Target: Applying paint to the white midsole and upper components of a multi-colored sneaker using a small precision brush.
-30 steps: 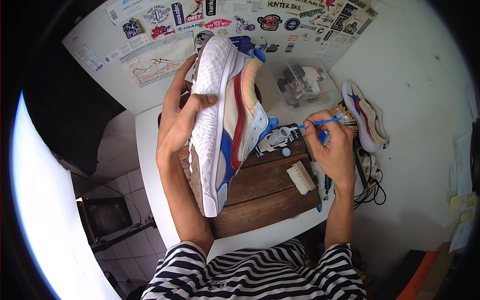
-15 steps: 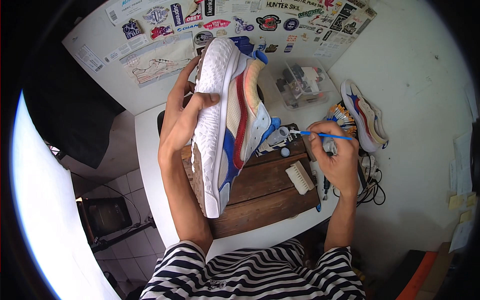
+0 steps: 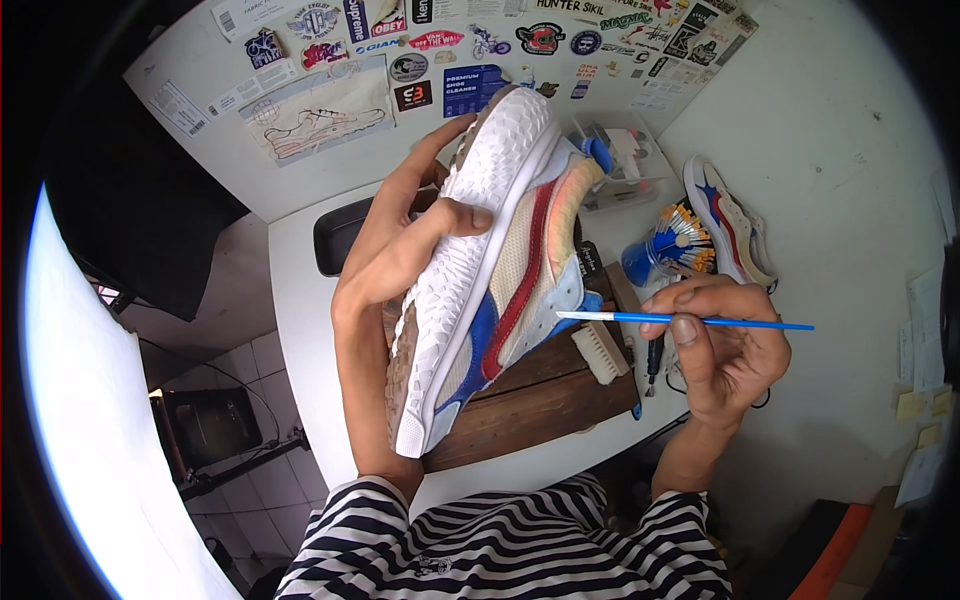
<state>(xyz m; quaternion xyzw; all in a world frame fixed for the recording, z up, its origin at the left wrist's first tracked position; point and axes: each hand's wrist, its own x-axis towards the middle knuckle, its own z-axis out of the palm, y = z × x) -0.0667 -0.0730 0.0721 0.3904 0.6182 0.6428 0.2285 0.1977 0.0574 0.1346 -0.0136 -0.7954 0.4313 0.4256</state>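
White mesh and a red stripe face us: our left hand (image 3: 405, 255) grips the sneaker (image 3: 490, 270) by its sole, thumb pressed over the white tread, fingers wrapped behind, with the shoe's long axis running from 1 o'clock down to 7 o'clock. Our right hand (image 3: 725, 345) pinches a thin blue brush (image 3: 690, 321) between thumb and fingertips, lying almost level. Its pale tip points toward 9 o'clock and sits just at the light-blue heel panel; we cannot tell whether it touches. A wooden board (image 3: 545, 400) lies beneath.
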